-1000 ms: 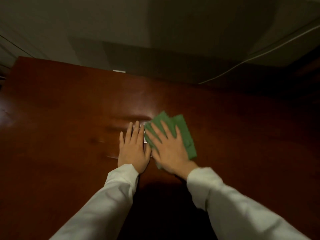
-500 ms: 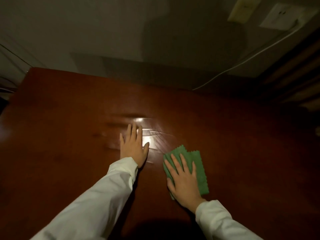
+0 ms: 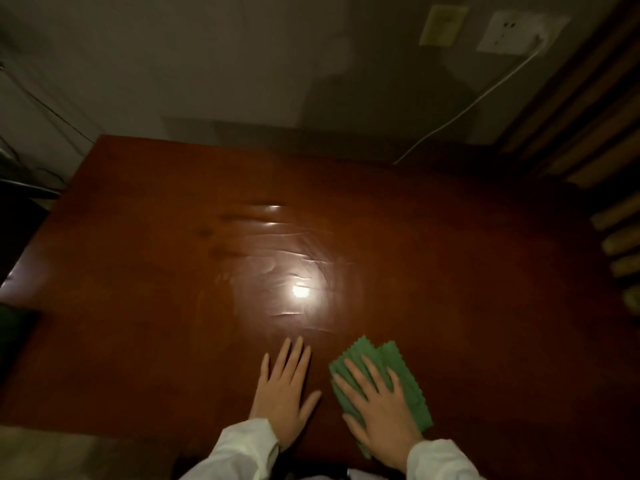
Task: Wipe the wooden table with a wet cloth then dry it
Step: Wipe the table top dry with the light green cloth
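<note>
While the right hand (image 3: 379, 415) presses a green cloth (image 3: 381, 382) flat near the desk's (image 3: 138, 271) front edge, fingers spread, the left hand (image 3: 282, 393) rests open beside it; hurried strokes risk leaving wet streaks.

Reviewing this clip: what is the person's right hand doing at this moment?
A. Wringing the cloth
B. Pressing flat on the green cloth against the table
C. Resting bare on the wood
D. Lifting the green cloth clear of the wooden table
B: the right hand lies with straight, spread fingers on the folded green cloth, flat on the reddish-brown wooden table.
</note>
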Action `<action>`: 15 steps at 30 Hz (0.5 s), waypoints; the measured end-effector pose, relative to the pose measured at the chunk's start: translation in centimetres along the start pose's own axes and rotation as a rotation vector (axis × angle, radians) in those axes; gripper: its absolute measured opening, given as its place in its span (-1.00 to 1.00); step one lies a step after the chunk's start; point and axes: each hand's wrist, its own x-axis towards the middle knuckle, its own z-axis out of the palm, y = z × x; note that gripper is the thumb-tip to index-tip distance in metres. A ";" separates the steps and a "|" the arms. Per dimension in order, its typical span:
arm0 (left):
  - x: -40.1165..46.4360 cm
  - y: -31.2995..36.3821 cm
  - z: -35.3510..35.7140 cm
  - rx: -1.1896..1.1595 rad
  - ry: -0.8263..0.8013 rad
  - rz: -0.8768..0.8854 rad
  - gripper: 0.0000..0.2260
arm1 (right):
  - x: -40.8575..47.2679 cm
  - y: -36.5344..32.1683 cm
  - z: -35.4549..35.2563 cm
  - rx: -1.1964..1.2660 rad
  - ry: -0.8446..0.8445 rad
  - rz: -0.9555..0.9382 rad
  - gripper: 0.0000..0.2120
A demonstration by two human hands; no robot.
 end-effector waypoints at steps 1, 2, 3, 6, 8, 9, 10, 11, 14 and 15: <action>-0.6 0.0 0.2 0.016 -0.003 0.028 -0.41 | -0.7 0.9 -0.1 0.006 -0.003 0.042 -0.36; -1.0 0.0 0.4 0.031 -0.005 0.060 -0.40 | -1.4 1.7 -0.1 0.022 -0.001 0.110 -0.41; -1.3 0.2 0.4 0.046 -0.012 0.094 -0.39 | -2.0 2.5 -0.3 0.044 -0.004 0.199 -0.45; -1.5 1.1 0.7 0.110 -0.025 0.194 -0.36 | -2.9 3.1 -0.6 0.134 -0.046 0.501 -0.45; -1.5 1.7 1.1 0.121 -0.045 0.206 -0.31 | -2.6 2.0 -0.3 0.167 -0.032 0.619 -0.42; -1.4 1.9 1.2 0.113 -0.051 0.196 -0.30 | -2.2 1.0 -0.2 0.187 -0.023 0.640 -0.41; -1.4 2.0 1.4 0.105 -0.054 0.182 -0.31 | -1.9 -0.3 -0.2 0.193 -0.005 0.626 -0.43; -1.4 2.1 1.3 0.102 -0.063 0.172 -0.35 | -1.7 -1.7 0.0 0.189 0.010 0.576 -0.45; -1.3 2.0 1.5 0.110 -0.105 0.174 -0.42 | -2.2 -5.5 0.4 0.160 -0.031 0.358 -0.44; -1.2 2.0 1.5 0.117 -0.115 0.176 -0.42 | -2.5 -5.8 0.5 0.150 -0.044 0.308 -0.42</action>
